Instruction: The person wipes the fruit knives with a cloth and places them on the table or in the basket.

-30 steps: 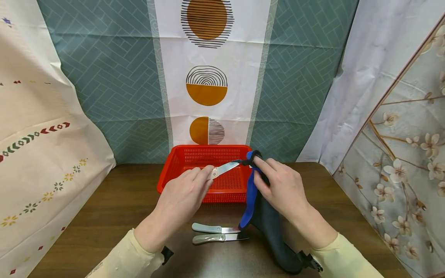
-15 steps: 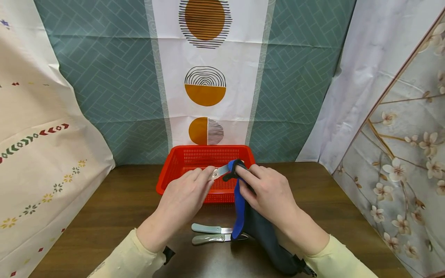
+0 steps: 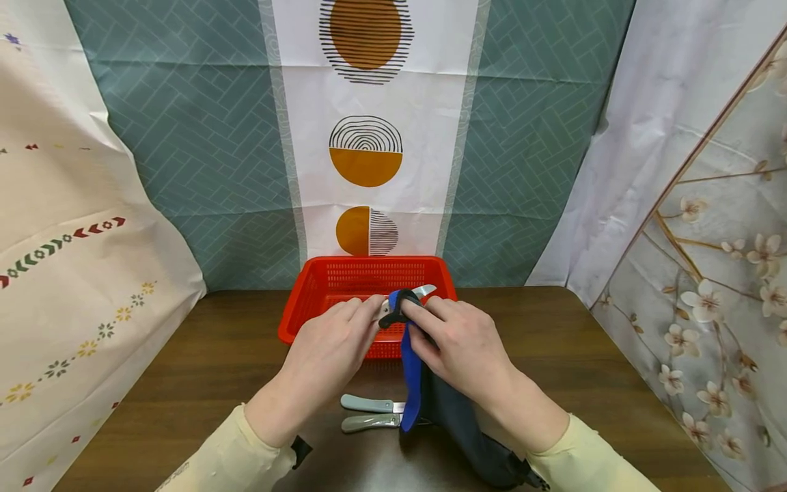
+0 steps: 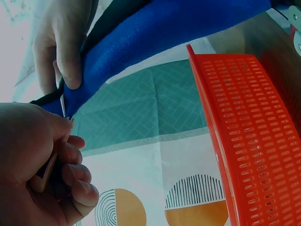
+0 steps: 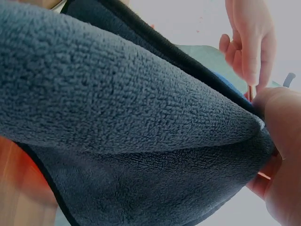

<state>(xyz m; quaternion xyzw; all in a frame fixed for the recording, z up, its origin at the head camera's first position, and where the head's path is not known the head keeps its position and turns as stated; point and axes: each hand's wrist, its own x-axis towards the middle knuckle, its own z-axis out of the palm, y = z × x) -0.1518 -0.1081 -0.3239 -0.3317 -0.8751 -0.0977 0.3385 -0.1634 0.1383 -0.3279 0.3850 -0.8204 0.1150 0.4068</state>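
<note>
A: Spot anything new since a second ago?

B: Yep; check the cloth (image 3: 451, 408); slid from the tip of the knife (image 3: 425, 291) down toward the handle; now folded around the blade right beside the handle, with a bare tip poking out past the far side.

A: Nice; and the grip?

B: For the left hand (image 3: 332, 339), clamped on the handle; for the right hand (image 3: 464, 340), pinching the cloth around the blade; can't tell about fingertips under the fabric.

A: Meaning what for the job?

B: Probably wiping, judging by looks; likely near the handle end of a pass.

A: Where, exactly?

B: Held up above the worktop (image 3: 203, 383), overlapping the red basket (image 3: 350, 275) in the head view; lower down, see a pale-blue knife (image 3: 366, 404) beside a grey-green knife (image 3: 370, 424), both partly behind the hanging cloth.
</note>
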